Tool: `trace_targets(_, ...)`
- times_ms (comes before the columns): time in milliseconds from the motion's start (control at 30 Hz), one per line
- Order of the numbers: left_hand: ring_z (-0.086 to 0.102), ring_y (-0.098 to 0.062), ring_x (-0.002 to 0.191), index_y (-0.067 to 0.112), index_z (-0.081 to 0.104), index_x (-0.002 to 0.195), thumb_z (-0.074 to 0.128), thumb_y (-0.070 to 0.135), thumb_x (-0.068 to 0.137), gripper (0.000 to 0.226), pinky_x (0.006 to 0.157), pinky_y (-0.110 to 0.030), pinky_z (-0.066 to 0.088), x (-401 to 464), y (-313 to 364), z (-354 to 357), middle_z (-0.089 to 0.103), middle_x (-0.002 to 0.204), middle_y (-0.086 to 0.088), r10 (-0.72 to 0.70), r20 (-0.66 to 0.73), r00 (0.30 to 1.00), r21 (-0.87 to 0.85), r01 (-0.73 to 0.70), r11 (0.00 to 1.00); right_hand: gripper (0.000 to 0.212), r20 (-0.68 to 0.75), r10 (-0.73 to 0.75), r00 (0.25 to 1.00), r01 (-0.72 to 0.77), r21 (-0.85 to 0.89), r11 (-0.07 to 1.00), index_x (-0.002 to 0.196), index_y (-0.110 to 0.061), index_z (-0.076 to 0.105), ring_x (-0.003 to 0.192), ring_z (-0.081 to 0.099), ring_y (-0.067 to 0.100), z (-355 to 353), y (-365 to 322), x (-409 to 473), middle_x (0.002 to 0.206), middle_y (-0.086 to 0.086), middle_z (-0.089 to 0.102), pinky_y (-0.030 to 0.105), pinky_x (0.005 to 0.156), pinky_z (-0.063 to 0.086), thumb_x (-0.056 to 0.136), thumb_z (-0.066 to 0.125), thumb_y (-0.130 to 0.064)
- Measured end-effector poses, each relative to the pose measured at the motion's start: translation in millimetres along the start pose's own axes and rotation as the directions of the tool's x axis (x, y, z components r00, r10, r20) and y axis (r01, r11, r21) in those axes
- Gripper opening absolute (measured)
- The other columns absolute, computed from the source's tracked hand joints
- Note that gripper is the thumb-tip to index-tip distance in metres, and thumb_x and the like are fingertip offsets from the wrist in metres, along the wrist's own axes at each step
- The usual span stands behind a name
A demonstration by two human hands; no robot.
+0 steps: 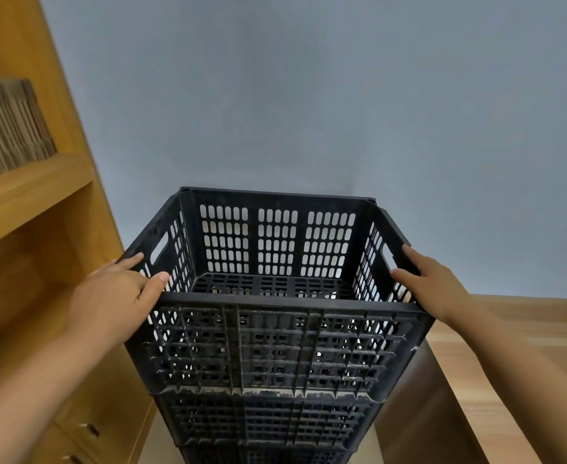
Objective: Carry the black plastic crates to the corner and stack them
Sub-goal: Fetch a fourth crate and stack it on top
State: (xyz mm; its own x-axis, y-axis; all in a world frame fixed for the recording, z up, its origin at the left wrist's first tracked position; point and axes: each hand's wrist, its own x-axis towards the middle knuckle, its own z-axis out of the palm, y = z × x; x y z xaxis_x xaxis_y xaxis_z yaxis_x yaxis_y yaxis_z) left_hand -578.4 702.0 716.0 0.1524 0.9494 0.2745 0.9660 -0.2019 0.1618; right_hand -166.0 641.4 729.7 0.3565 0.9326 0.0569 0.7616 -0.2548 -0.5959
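A stack of black plastic crates stands against the blue wall between wooden furniture. The top crate [275, 346] is empty, with slotted walls and a grid floor. It sits on a second crate [268, 420], and the rim of a third crate [265, 458] shows at the bottom edge. My left hand [114, 296] holds the top crate's near left corner, thumb over the rim and fingers along the outside wall. My right hand [432, 283] holds the right wall the same way, thumb on the rim beside the handle slot.
A wooden shelf unit [24, 192] rises close on the left, with stacked cardboard [7, 128] on it and drawers [88, 430] below. A wooden desk top [509, 346] lies on the right. The blue wall [309, 95] is directly behind the stack.
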Motion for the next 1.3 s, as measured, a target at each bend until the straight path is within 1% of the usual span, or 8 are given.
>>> trace_targets(200,0.049,-0.019,0.127,0.023,0.070,0.058,0.018,0.058,0.092,0.071,0.098,-0.040,0.041,2,-6,7,0.067,0.118,-0.007,0.018,-0.050,0.999,-0.009,-0.019,1.000,0.085,-0.018,-0.179,0.984,0.157,-0.397,0.904,0.146,-0.028,0.030,0.138,0.028,0.025,7,-6,-12,0.151,0.000,0.035,0.043,0.108,0.030,0.078,0.012,-0.075)
trace_targets(333,0.057,-0.021,0.119,0.022,0.069,0.054,0.023,0.053,0.086,0.065,0.088,-0.041,0.045,6,-8,13,0.072,0.107,-0.007,0.010,-0.080,0.997,0.009,-0.010,1.000,0.066,0.003,-0.157,0.988,0.146,-0.388,0.910,0.146,-0.029,0.031,0.141,0.019,0.022,6,-8,-12,0.151,-0.002,0.035,0.042,0.110,0.025,0.089,0.022,-0.062)
trace_targets(500,0.050,-0.019,0.126,0.029,0.074,0.087,0.011,0.065,0.083,0.073,0.113,-0.047,0.015,6,-1,17,0.073,0.102,0.004,0.096,-0.080,0.992,0.079,-0.089,0.993,0.077,0.018,-0.146,0.989,0.140,-0.416,0.898,0.145,-0.032,0.030,0.140,0.020,0.022,6,-10,-14,0.149,-0.003,0.039,0.045,0.110,0.023,0.084,0.007,-0.072)
trace_targets(633,0.042,-0.020,0.134,0.026,0.061,0.121,0.013,0.074,0.082,0.078,0.115,-0.052,0.011,-3,43,16,0.065,0.122,0.004,0.288,-0.060,0.956,0.112,-0.281,0.953,0.101,-0.009,-0.169,0.986,0.113,-0.706,0.699,0.150,-0.033,0.012,0.144,0.018,0.026,8,-23,-16,0.151,-0.001,0.035,0.056,0.114,-0.003,0.066,-0.027,-0.075)
trace_targets(767,0.025,-0.023,0.142,0.024,0.042,0.139,0.022,0.078,0.076,0.085,0.116,-0.056,0.007,-1,91,21,0.050,0.140,0.000,0.440,-0.029,0.898,0.137,-0.432,0.891,0.095,0.060,-0.300,0.952,0.256,-0.693,0.674,0.150,-0.030,0.006,0.145,0.017,0.026,40,-71,-32,0.154,0.001,0.030,0.058,0.114,-0.007,0.071,-0.016,-0.078)
trace_targets(900,0.034,-0.023,0.139,0.021,0.053,0.131,0.029,0.077,0.077,0.082,0.114,-0.056,0.016,4,103,31,0.062,0.127,0.000,0.469,-0.044,0.882,0.126,-0.460,0.879,0.086,0.138,-0.384,0.913,0.387,-0.590,0.709,0.150,-0.031,0.010,0.143,0.022,0.023,84,-102,-31,0.152,-0.001,0.033,0.053,0.117,0.002,0.076,-0.008,-0.072)
trace_targets(1167,0.045,-0.022,0.132,0.019,0.056,0.128,0.038,0.073,0.076,0.077,0.113,-0.055,0.021,0,96,39,0.067,0.120,0.000,0.499,-0.110,0.859,0.088,-0.492,0.866,0.087,0.128,-0.367,0.921,0.367,-0.595,0.715,0.149,-0.030,0.019,0.136,0.035,0.024,90,-101,-29,0.145,0.000,0.045,0.048,0.116,0.013,0.078,-0.007,-0.072)
trace_targets(1300,0.027,-0.018,0.142,0.025,0.033,0.143,0.018,0.073,0.080,0.081,0.117,-0.050,0.009,0,72,24,0.046,0.144,0.001,0.471,-0.075,0.879,0.044,-0.469,0.882,0.084,0.142,-0.333,0.932,0.349,-0.599,0.721,0.149,-0.031,0.017,0.136,0.035,0.023,85,-100,-34,0.145,-0.001,0.044,0.048,0.117,0.011,0.079,-0.003,-0.073)
